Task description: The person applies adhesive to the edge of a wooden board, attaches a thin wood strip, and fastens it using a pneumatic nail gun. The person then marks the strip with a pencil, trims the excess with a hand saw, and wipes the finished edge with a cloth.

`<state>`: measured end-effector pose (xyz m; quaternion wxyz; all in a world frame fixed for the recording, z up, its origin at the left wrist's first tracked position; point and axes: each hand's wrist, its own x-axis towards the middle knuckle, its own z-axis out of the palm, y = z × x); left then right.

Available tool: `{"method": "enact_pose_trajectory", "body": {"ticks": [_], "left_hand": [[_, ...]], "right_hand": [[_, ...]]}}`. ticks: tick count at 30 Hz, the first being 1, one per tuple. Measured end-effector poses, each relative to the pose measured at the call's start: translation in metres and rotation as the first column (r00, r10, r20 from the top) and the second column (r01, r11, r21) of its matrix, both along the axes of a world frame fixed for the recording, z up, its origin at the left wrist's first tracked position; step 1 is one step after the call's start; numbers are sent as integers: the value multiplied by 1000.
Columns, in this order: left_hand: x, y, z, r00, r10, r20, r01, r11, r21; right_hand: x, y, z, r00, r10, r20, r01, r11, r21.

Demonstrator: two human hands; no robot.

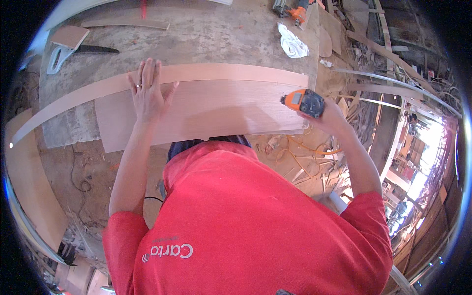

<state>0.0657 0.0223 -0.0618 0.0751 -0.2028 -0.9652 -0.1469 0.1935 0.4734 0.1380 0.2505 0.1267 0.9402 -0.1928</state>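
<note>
My left hand (151,91) lies with fingers stretched over a long pale wooden strip (221,71) and the edge of the reddish plywood panel (206,108) beneath it. The strip runs along the panel's far edge and extends well past it to the left. My right hand (328,117) grips an orange and black power tool (305,103), probably a nail gun or stapler, held over the panel's right end with its nose toward the left. Both pieces rest on a worn grey worktable (196,46).
A saw with a white handle (59,61) and a small board (69,35) sit at back left; a white cloth (292,42) and another orange tool (297,14) at back right. An orange hose (312,169) and scraps litter the floor. Long wooden strips and boards line the right.
</note>
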Motion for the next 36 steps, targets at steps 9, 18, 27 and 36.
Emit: {"method": "enact_pose_trajectory", "body": {"ticks": [9,18,27,36], "left_hand": [[-3,-11,-17,996,-85,22,82,991,110],[-4,-9,-15,998,-58,-28,60,993,104],[-4,-6,-13,997,-60,-46,65,990,128],[-3,-9,-9,998,-56,-33,59,994,94]], "right_hand": [[-41,-44,-107,973,143,-180,-159,984,-80],[-67,-52,-116,975,178,-129,-200,962,-185],[-83,-71,-91,967,255,-24,-256,962,-90],[-78,-68,-99,955,287,-79,-291,955,-54]]}}
